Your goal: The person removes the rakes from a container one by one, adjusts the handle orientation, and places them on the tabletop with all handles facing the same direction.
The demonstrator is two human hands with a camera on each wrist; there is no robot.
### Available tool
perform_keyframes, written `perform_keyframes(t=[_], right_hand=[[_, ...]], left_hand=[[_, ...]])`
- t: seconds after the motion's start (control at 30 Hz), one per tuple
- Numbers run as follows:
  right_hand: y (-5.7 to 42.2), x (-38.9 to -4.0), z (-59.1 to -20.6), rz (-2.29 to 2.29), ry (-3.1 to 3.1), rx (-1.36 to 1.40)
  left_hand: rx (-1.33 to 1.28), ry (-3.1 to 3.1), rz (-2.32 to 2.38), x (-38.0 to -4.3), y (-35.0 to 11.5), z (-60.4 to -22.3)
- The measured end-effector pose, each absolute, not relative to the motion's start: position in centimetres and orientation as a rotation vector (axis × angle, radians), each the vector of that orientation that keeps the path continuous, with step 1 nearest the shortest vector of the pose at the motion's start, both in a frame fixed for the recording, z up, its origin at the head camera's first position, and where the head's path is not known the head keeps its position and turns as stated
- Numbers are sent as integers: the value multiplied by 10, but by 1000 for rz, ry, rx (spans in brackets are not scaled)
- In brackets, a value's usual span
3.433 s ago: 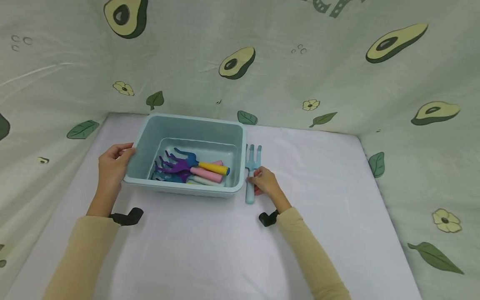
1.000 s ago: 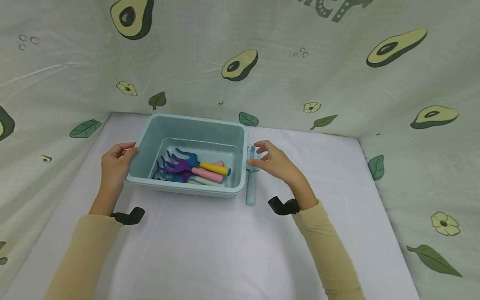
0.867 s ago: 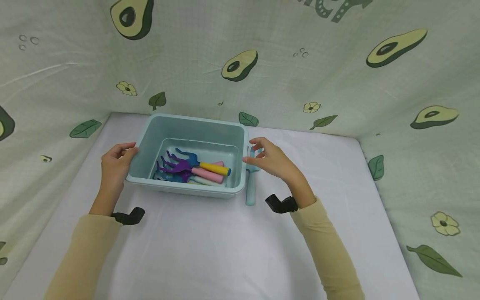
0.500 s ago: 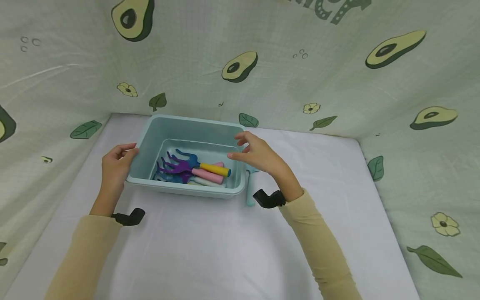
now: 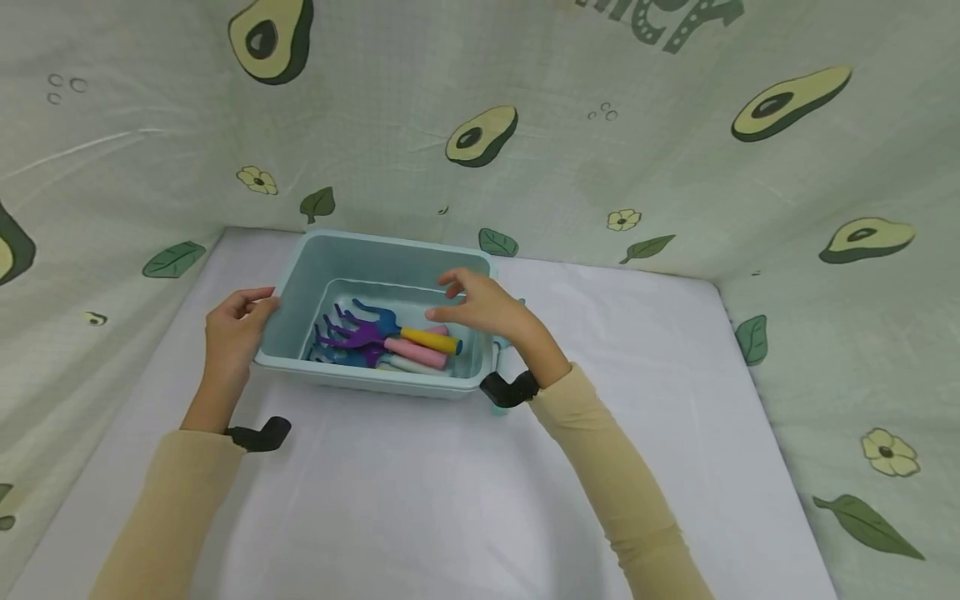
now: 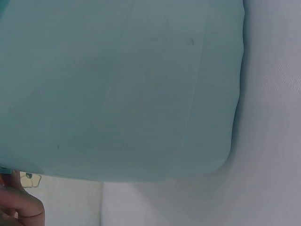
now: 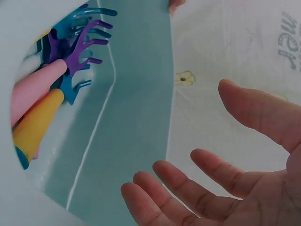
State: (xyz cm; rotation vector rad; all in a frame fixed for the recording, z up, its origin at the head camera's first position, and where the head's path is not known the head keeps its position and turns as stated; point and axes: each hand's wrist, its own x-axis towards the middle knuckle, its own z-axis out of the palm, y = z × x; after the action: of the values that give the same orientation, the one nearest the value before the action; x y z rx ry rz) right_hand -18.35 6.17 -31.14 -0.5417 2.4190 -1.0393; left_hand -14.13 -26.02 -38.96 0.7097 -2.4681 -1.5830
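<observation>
My left hand pinches the left rim of a pale blue plastic basin, whose outer wall fills most of the left wrist view. In it lies a pile of small garden hand rakes: on top a blue one with a yellow handle, beside it a purple rake with a pink handle, and more partly covered below. Over the basin's right part hovers my right hand, fingers apart and holding nothing. A light blue hand fork lies on the table against the basin's right side, mostly hidden by my right wrist.
The basin stands toward the back left of a white-covered table. A cloth printed with avocados and leaves hangs behind and on both sides. A black wrist camera projects from my right wrist near the basin's front right corner.
My right hand has let go of the light blue fork, risen, and moved left across the right rim to above the rakes. My left hand has kept its hold on the rim.
</observation>
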Motion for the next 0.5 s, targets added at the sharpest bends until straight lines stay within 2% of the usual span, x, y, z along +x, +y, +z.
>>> perform_keyframes(t=[0.5], right_hand=[[24, -213, -323, -842, 2255, -561]], left_hand=[[713, -2474, -1555, -141, -259, -389]])
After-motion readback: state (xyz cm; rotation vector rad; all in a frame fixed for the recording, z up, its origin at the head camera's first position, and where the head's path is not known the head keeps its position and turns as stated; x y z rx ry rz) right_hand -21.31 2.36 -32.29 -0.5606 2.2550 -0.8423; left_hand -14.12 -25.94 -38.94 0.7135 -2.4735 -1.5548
